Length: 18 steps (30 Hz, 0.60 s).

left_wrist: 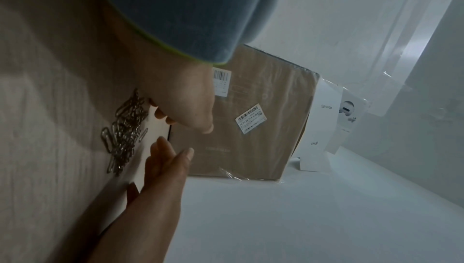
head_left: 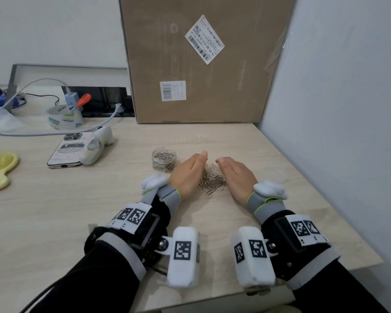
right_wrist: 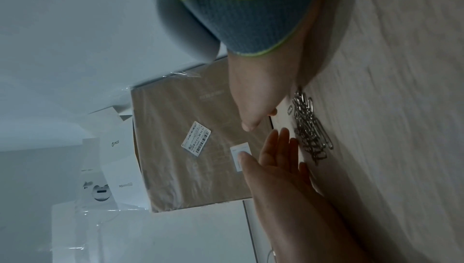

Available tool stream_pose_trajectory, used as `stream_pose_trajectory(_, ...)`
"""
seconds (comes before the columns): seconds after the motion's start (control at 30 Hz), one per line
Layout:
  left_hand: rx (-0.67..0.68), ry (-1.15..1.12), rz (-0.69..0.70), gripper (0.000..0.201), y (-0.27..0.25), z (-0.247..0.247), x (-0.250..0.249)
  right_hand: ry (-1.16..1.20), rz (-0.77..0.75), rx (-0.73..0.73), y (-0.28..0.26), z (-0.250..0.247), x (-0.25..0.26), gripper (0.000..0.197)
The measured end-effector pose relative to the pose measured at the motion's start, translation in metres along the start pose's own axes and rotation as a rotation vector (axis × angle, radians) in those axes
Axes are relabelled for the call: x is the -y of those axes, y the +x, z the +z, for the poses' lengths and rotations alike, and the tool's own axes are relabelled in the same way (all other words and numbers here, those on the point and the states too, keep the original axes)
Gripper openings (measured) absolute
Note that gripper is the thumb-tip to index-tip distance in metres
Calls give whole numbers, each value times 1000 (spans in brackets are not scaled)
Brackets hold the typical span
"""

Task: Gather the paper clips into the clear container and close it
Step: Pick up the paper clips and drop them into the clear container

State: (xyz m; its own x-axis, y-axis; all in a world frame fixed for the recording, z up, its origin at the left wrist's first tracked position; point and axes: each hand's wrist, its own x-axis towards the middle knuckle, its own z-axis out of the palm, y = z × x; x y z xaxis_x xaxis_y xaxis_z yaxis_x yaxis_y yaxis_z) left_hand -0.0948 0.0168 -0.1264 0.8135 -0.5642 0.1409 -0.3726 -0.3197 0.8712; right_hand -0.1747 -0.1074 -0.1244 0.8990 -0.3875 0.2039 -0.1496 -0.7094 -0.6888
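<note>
Nearest the camera, both hands stand on edge on the bench [head_left: 246, 141], the left hand [head_left: 187, 175] and right hand [head_left: 236, 177] flanking a heap of paper clips [head_left: 212, 180]. Fingers look straight, holding nothing, with their tips nearly meeting beyond the heap. The clear container [head_left: 164, 159], lidless and part-filled, sits just beside the left hand at eleven o'clock. This looks like the herding step. Next, I judge, the heap needs scooping into the container; one stray clip [head_left: 214, 166] lies at twelve o'clock.

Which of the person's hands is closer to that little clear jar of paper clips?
Left. The left hand lies just right of the clear container, almost touching it; the right hand lies farther right, beyond the loose paper clips.
</note>
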Motion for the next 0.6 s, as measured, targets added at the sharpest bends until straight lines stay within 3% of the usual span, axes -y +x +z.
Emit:
stream_pose_trajectory(0.13,15,-2,11,51,-1,0,0,42,44,84,-2,-1,1,33)
stream_pose_trajectory(0.23,-25,-71,16,56,0,1,0,197,50,24,0,2,0,39)
stream_pose_trajectory(0.37,-72,-106,26,47,-1,0,-3,272,28,-38,1,1,4,38)
stream_pose_trajectory(0.5,-279,91,185,17,-2,-7,-7,235,-3,-86,1,-3,5,32)
stream_pose_trajectory(0.6,-487,273,220,30,0,-15,-6,202,-7,-88,1,-1,4,24)
